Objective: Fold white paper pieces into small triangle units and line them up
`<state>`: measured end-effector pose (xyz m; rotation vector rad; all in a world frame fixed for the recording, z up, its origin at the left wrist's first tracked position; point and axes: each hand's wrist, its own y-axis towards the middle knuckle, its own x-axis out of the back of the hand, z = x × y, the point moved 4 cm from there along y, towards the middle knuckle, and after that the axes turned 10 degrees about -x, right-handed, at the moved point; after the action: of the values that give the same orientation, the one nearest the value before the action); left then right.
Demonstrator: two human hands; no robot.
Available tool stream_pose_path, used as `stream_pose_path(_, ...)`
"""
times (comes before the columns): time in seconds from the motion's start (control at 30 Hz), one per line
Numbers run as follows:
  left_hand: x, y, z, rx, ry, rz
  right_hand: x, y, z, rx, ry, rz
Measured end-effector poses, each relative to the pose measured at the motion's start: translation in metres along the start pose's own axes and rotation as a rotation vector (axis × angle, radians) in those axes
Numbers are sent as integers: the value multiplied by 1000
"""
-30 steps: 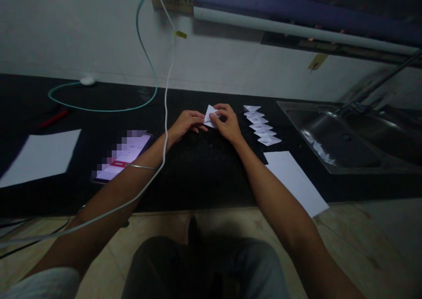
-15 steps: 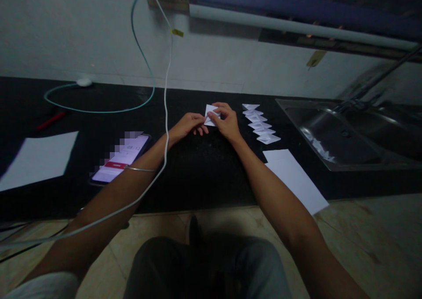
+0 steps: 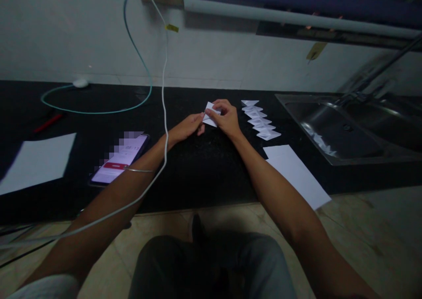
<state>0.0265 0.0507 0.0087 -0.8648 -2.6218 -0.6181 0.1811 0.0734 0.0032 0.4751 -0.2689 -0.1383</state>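
A small folded piece of white paper is held between my two hands over the dark counter. My right hand grips its right side, thumb on the near face and fingers behind. At the paper's left edge, my left hand pinches it between thumb and fingers, the lower fingers curled. To the right of my right hand lies a row of several folded white paper pieces, pointed and overlapping. White paper sheets rest beside my right forearm, their front corner over the counter's edge.
A phone lies by my left forearm, with a white sheet and a red pen-like item further left. A white cable hangs across my left arm. A teal cable loops behind. At right is a metal sink.
The folded paper has tilted between my hands. My left hand has closed in on its left edge, with the fingers more curled. The view has shifted slightly.
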Motion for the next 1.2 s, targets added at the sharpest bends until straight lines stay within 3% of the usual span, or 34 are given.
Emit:
stream_pose_path(0.27, 0, 0, 4, -38, 100, 22, -2, -1, -4, -66, 43, 0)
stream_pose_path(0.57, 4, -2, -1, -37, 168, -108, -16, 2, -27, -362, 389, 157)
stream_pose_path(1.2, 5, -2, 3, 5, 141, -174, -15, 0, -30, -442, 473, 149)
